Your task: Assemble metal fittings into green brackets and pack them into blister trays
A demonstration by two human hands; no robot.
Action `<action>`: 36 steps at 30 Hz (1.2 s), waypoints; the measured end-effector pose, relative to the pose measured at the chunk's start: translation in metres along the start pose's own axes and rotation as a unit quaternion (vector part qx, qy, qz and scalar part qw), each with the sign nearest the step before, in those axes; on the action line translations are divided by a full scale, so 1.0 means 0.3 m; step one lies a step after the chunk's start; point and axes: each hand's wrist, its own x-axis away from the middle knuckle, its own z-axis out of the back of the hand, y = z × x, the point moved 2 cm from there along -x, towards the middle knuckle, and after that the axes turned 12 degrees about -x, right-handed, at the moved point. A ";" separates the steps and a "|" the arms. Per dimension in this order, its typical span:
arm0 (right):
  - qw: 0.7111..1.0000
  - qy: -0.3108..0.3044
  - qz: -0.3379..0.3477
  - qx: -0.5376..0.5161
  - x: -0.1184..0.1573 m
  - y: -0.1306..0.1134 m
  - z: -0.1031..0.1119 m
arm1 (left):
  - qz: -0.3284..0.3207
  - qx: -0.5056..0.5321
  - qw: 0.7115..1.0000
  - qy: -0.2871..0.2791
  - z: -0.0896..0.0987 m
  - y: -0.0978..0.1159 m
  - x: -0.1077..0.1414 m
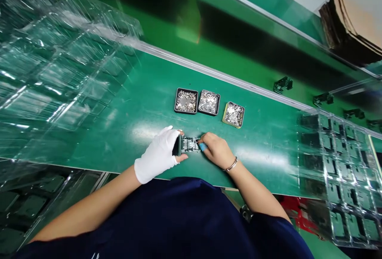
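My left hand (159,151), in a white glove with bare fingertips, grips a dark plastic part with metal pieces in it (188,144) just above the green bench. Its thumb and fingers close on the part's left end. At the other end, my right hand (215,147) is bare but for a blue cover on one fingertip. Those fingers pinch together at the part's right edge; anything small between them is hidden. Beyond the hands lie a black tray (186,111) and a second dark tray (209,113), both holding small metal pieces. A yellow-edged tray (232,124) of similar pieces stands to their right.
Stacked clear plastic trays (59,64) cover the bench's left side. A clear compartment tray (343,171) with dark parts sits at the right edge. Several dark parts (283,85) stand behind the metal rail (209,74). Cardboard sheets (352,24) rest on the upper shelf.
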 end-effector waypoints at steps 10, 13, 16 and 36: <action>0.997 -0.008 -0.053 -0.054 0.007 -0.012 0.012 | -0.010 -0.003 1.000 0.012 0.003 -0.001 0.000; 0.996 -0.018 -0.025 -0.080 0.021 -0.004 0.023 | -0.012 -0.010 1.000 0.013 0.004 0.001 0.000; 0.998 -0.031 -0.021 -0.043 0.028 -0.009 0.019 | -0.014 -0.017 1.000 0.018 0.006 0.000 -0.001; 0.993 -0.084 -0.072 0.027 0.019 -0.053 -0.004 | -0.003 -0.001 1.000 0.010 0.006 -0.001 -0.001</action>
